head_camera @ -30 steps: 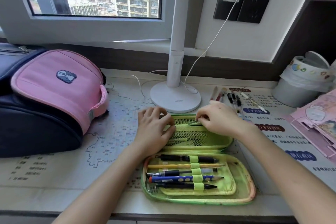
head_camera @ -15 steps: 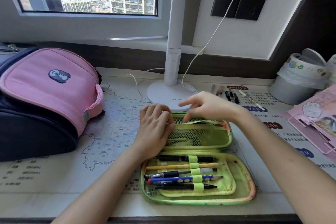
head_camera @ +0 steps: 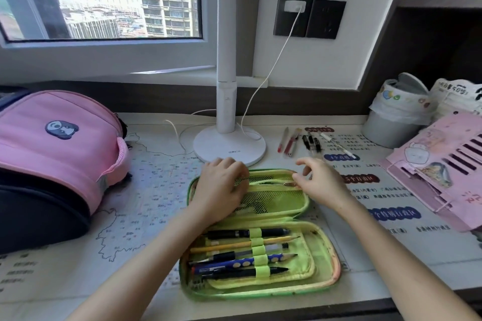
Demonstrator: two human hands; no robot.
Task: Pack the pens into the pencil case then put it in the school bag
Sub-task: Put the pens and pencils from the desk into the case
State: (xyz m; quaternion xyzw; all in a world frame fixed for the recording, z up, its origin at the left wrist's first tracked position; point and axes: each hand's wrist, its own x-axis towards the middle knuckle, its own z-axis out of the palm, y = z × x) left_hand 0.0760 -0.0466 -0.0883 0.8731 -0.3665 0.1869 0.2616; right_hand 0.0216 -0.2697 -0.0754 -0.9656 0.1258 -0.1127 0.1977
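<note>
Desk (head_camera: 156, 279) with map mat (head_camera: 146, 190), pencil case (head_camera: 323, 263), school bag (head_camera: 52, 159), lamp base (head_camera: 229, 146), loose pens (head_camera: 300, 142)

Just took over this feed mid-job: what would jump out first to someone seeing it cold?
The open green pencil case at the desk's near edge, five pens and pencils strapped in its lower half, with the left hand pressing its mesh upper flap and the right hand at the flap's right end, apparently on its zip. Loose pens lie right of the white lamp base. The pink school bag sits at far left.
</note>
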